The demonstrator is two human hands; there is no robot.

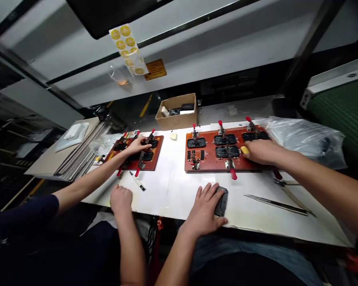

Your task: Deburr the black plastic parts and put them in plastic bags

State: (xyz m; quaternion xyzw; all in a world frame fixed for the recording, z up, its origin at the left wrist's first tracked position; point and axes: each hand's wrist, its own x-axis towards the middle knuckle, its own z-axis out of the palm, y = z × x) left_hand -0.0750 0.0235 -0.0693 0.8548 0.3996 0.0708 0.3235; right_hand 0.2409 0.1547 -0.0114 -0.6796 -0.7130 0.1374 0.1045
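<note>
Left hand spread flat on the white surface, fingers covering a dark flat part near the front edge, nothing clasped, right hand resting on the red fixture board, grip pinching a small yellow piece, a co-worker's hands at a second board

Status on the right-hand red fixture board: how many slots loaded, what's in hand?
Done: the red fixture board shows about five black parts seated under red-handled clamps. In hand: the right hand rests on the board's right side with a yellow piece at its fingertips; the left hand covers a loose black part on the table. Left: that loose part isn't seated.
</note>
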